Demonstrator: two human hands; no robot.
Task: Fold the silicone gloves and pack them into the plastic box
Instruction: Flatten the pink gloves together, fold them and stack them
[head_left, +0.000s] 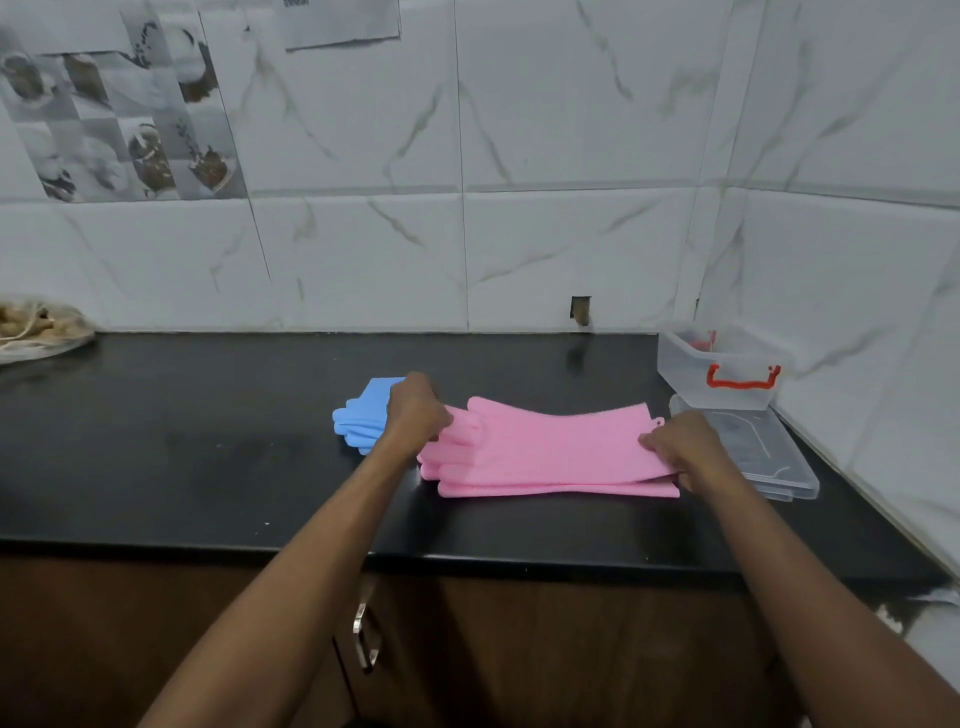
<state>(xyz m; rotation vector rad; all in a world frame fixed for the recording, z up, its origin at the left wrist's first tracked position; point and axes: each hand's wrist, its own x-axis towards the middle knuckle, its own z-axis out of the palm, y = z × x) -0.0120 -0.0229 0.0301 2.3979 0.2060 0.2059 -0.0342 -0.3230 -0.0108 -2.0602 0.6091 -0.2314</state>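
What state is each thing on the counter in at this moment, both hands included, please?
pink gloves, unfolded, stacked flat on the counter.
blue gloves, lying on the counter, partly hidden behind the left hand.
plastic box, upright, lid off, no gloves inside.
lid, flat on the counter beside the box.
left hand, grips the pink gloves' finger end.
right hand, pinches their cuff end.

Left hand: the left hand (415, 410) grips the finger end of the pink silicone gloves (550, 447).
Right hand: the right hand (680, 447) pinches their cuff end.
Behind: folded blue silicone gloves (363, 421) lie on the black surface (208, 441).
Right corner: a clear plastic box with red handle (722, 371); its clear flat lid (763, 452) just in front.
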